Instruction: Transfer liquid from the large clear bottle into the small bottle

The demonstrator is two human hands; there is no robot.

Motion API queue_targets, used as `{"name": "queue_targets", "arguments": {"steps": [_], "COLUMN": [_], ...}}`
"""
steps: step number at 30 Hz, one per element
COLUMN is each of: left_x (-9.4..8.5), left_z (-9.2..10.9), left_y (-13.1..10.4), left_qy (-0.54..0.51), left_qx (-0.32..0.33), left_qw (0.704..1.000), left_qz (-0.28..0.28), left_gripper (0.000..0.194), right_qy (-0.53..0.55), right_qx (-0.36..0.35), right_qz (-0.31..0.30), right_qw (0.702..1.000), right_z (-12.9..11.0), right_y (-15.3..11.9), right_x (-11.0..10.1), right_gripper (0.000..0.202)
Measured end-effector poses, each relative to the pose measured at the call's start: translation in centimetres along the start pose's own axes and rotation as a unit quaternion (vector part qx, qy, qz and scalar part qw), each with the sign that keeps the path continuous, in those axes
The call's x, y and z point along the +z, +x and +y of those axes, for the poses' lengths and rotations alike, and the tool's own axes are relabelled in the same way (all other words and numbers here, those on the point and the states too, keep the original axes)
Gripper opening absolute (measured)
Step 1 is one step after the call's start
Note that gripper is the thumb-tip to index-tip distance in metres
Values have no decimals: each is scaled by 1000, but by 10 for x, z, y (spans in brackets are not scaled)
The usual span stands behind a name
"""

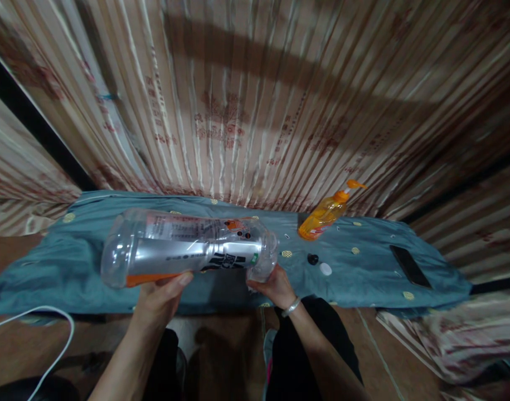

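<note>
A large clear plastic bottle [192,248] with a silver and orange label is held sideways above the teal cloth, its base toward the left. My left hand [160,295] supports it from below near the base, thumb on the label and the other fingers hidden behind it. At the right end, my right hand [275,287], with a bracelet on the wrist, is closed around the narrower part beside a crumpled clear piece. Right of the hands, a black cap [312,259] and a white cap [325,269] lie on the cloth.
An orange pump bottle [324,216] stands toward the back of the teal cloth [363,267]. A black phone [409,266] lies at the right. Striped curtains [238,100] hang behind, and a white cable [71,334] loops at the lower left.
</note>
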State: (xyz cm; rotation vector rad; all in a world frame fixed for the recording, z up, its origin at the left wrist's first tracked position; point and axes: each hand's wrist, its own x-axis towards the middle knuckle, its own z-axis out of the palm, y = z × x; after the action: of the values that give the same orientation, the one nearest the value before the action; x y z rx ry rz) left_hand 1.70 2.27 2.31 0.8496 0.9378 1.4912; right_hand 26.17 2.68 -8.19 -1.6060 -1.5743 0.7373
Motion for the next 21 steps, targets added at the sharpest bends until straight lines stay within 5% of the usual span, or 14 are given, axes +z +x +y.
{"name": "queue_targets", "arguments": {"steps": [21], "left_x": [-3], "left_z": [-5], "left_y": [-5], "left_qy": [10], "left_qx": [4], "left_qw": [1000], "left_qz": [16], "left_gripper": [45], "right_qy": [8], "right_qx": [-3], "right_qz": [-9], "right_qw": [1000], "right_z": [-1], "right_y": [0], "right_x": [0], "right_gripper": [56]}}
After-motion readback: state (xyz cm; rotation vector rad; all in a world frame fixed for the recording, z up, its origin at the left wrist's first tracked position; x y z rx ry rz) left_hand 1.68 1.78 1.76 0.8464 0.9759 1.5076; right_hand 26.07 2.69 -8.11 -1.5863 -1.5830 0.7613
